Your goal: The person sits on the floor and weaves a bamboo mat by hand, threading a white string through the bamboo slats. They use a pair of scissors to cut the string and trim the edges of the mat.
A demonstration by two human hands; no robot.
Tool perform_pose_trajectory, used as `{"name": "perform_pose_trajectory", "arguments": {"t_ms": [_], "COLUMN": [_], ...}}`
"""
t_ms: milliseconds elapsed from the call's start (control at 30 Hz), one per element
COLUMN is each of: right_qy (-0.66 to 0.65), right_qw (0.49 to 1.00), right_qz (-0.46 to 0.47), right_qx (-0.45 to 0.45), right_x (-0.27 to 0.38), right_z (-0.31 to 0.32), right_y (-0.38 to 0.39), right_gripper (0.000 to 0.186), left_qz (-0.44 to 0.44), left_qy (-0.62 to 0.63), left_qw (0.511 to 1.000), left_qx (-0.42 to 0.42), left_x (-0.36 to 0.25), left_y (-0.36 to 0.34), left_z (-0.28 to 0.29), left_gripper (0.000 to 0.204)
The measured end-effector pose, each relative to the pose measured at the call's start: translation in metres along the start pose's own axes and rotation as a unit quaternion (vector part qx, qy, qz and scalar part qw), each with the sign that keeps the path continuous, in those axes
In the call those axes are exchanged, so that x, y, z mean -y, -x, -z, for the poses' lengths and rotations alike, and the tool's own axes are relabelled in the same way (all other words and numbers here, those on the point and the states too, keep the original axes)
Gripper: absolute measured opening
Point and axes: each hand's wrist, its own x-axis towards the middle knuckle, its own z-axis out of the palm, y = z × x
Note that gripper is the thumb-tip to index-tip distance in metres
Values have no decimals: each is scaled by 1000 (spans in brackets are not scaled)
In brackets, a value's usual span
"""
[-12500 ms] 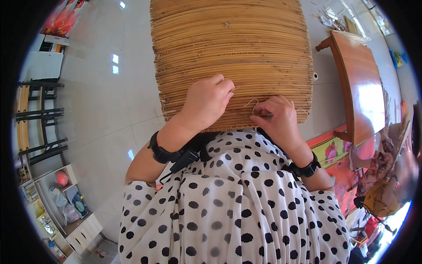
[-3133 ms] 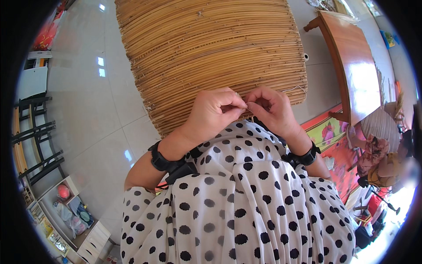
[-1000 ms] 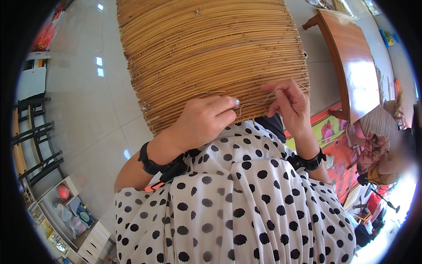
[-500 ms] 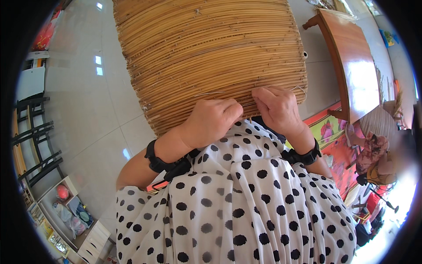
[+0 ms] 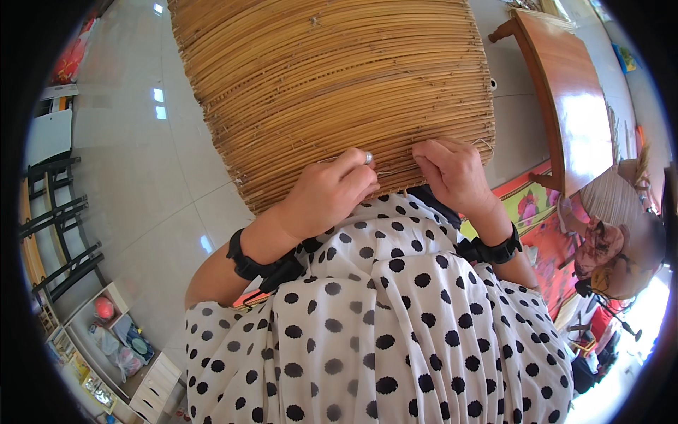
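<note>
A broad mat of thin yellow-brown stalks, bound in close rows, stretches away from the person, its near edge against the white dress with black dots. To the right of the mat, well apart from it, stands a reddish-brown wooden table, its top glaring with light. At the lower left is a pale cabinet with open compartments: the wider one contains crumpled plastic bags, and another contains a red round object. Both hands are at the mat's near edge, apart from each other, fingers bent inward; the left hand and the right hand hide their own fingertips, so I cannot tell what either grips. Between them a pale thread lies along the stalks. A silvery ring sits on a left finger.
</note>
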Motion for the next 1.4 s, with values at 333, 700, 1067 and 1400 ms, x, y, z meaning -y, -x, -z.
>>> {"name": "perform_pose_trajectory", "arguments": {"t_ms": [333,700,1067,1400], "right_qy": [-76,-201,-141,-51], "right_qw": [996,979,985,999], "right_qz": [-47,-2,-91,-4], "right_qx": [-3,42,-41,1], "right_x": [10,34,32,14], "right_z": [6,16,20,1], "right_y": [8,13,5,16], "right_gripper": [6,8,37,22], "left_qz": [51,185,142,138], "left_qy": [199,309,230,247], "left_qw": [975,931,962,958], "left_qx": [88,62,50,42], "left_x": [-10,-18,-18,-22], "left_y": [-16,-27,-24,-27], "left_z": [6,-7,-9,-6], "left_gripper": [14,15,11,8]}}
